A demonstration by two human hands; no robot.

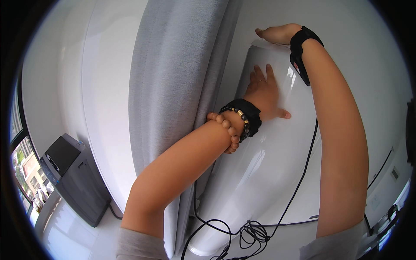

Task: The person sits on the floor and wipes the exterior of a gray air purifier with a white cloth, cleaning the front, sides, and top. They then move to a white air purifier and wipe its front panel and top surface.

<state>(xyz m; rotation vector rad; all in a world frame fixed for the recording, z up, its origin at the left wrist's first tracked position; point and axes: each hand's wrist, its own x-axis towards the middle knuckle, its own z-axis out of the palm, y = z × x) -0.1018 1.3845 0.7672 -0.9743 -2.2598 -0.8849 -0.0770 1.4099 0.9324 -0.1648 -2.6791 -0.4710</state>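
Note:
A tall, glossy white rounded appliance casing [247,169] stands between a grey curtain and the wall, and its kind cannot be told for sure. Against its upper front lies my left hand [265,94], palm down with the fingers spread; beaded bracelets and a black band circle that wrist. My right hand [279,34] rests at the casing's top edge, bent at the wrist, and its fingers are partly hidden. A black strap with a small device [300,65] is on the right wrist. Neither hand visibly grips anything.
A grey fabric curtain [172,78] hangs left of the casing. Coiled black cables [256,232] hang across its lower part, one running up beneath my right forearm. A dark grey top-loading washing machine [81,182] stands at the far left by a window [29,156].

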